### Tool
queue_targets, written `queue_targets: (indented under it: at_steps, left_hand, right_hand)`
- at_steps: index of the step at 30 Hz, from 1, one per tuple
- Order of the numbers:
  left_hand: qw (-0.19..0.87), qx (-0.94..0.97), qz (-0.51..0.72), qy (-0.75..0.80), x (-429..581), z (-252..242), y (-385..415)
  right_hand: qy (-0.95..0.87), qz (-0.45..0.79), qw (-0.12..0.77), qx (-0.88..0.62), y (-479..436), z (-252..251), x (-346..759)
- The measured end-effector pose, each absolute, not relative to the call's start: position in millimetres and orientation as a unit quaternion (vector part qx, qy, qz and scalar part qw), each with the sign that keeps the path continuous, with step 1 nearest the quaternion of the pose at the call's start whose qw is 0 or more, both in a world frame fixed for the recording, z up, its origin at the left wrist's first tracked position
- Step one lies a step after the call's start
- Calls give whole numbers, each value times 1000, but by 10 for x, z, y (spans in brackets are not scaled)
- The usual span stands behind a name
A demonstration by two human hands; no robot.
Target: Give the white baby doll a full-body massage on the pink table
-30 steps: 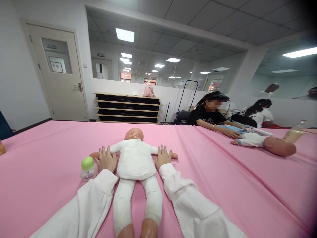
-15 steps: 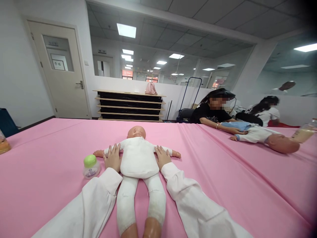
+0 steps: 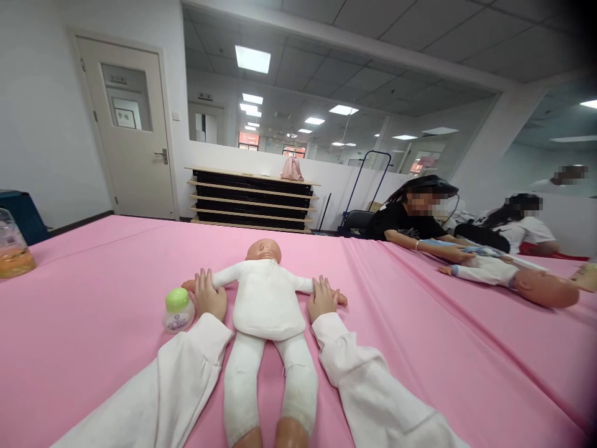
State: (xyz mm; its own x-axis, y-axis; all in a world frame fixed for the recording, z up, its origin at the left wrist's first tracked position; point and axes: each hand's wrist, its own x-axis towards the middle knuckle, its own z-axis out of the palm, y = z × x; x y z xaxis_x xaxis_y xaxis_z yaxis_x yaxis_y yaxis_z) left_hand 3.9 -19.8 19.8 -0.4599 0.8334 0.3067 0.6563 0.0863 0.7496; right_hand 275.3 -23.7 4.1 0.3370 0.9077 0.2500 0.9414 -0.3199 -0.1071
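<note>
A baby doll (image 3: pixel 268 298) with a white cloth body lies on its back on the pink-covered table, arms stretched out sideways. My left hand (image 3: pixel 211 295) rests over the doll's arm on the left, near its wrist, with the fingers extended. Across the other arm, close to the doll's hand, lies my right hand (image 3: pixel 323 298), its fingers also laid out over the sleeve. Neither palm can be seen. Beside my left hand stands a clear jar (image 3: pixel 178 318) with a green lid.
A bottle with orange contents (image 3: pixel 16 252) stands at the left edge. To the right, a person in black (image 3: pixel 401 218) handles a second doll (image 3: pixel 494 272). Another bottle (image 3: pixel 585 275) is cut off at the right edge. Folds run through the pink cover (image 3: pixel 420 348).
Both my hands have slid outward along the doll's arms, from the upper arms toward the wrists. The view has turned slightly left. The co-worker's hands have shifted on the other doll.
</note>
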Motion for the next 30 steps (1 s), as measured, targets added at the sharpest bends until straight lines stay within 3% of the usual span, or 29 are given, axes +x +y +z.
queue_targets:
  at_steps: [4,6,11,14,18,24,30]
  left_hand:
    - [144,597,549,567,4,157,-580]
    - [185,656,523,512,-47,103,-870]
    - [171,764,420,459,-168,26,-1333]
    - [137,787,367,477,-160,35,-1340]
    - [37,841,319,435,-128,59,-1339]
    - [-82,916,327,218,-149,168,-1375]
    - [-124,942,302,80,-170,336,-1326]
  right_hand:
    - [-724,-99,287,-620,-456,-66,2890]
    - [-795,-124,329,-494,-715,-43,2881]
    - [-846,-94,365,-378,-1205,90,2627]
    - [-871,-86,358,-324,-1196,75,2570]
    - [-899,-79,275,-331,-1185,67,2638]
    - [-904,8,353,-241,-1371,212,2507]
    - [-929,86,324,-154,-1373,258,2457]
